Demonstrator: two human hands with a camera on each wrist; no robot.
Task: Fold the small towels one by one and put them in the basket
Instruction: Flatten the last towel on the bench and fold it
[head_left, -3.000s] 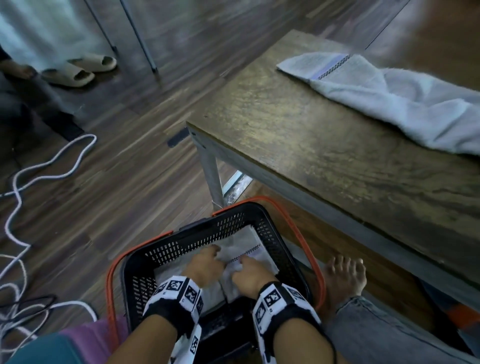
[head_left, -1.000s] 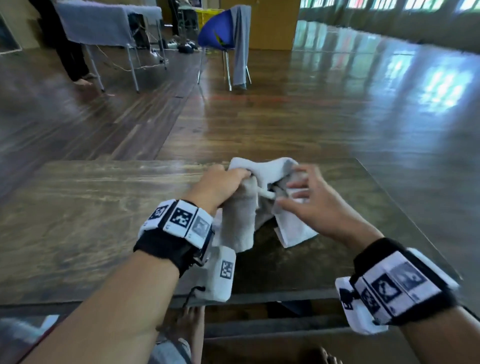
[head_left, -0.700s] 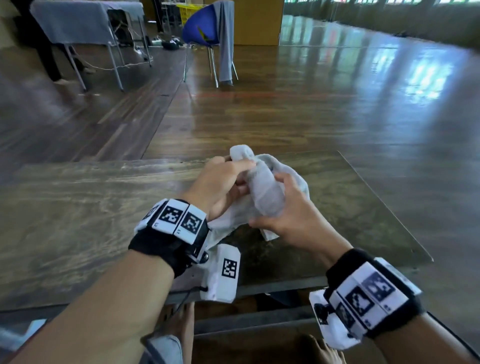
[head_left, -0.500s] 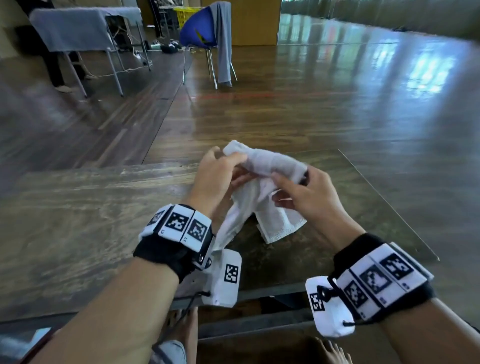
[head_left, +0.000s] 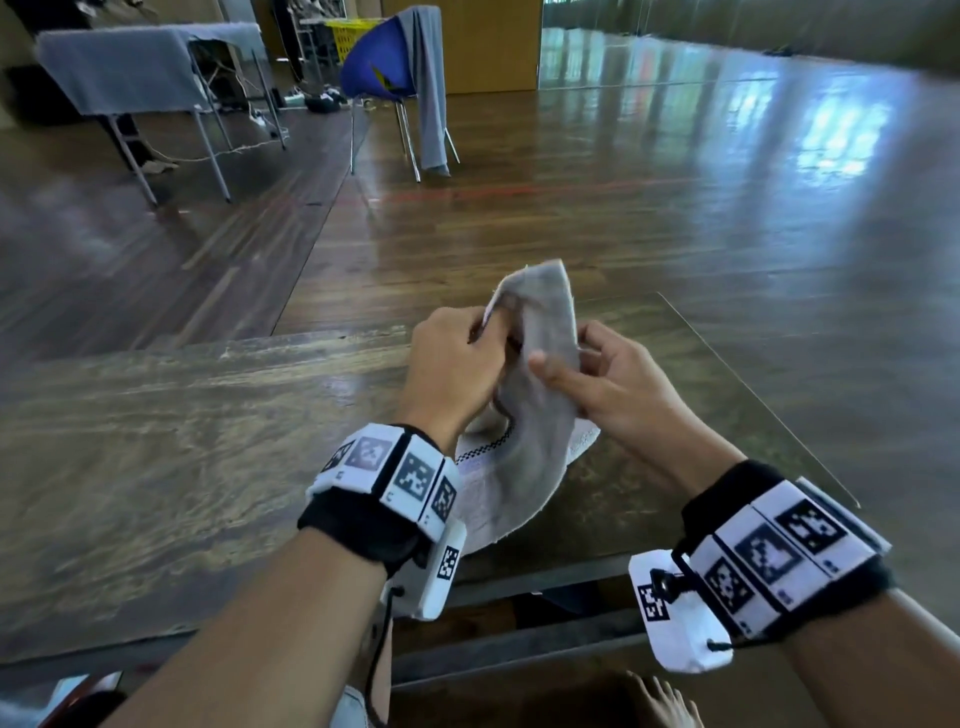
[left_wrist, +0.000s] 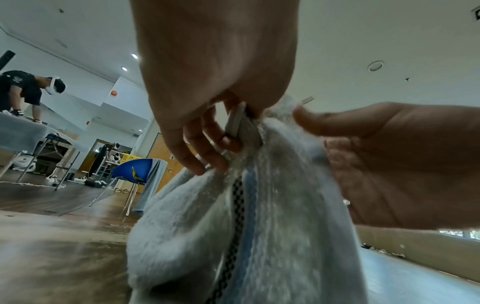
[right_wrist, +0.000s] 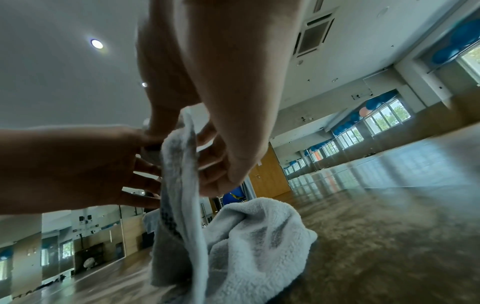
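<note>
Both hands up over counter (head_left: 156, 441), close together. Left hand (head_left: 452, 364) pinches top edge of small towel (head_left: 540, 415); right hand (head_left: 608, 379) grips same towel, thumb on front. Towel hangs bunched, lower end resting on counter. Blue chair (head_left: 379, 67) far behind.

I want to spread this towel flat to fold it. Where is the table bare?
The table is bare all along the left of the left hand, out to its far and near edges. A narrower strip lies right of the right hand. The middle is crowded: the towel hangs there between both hands, its lower end on the wood.
</note>
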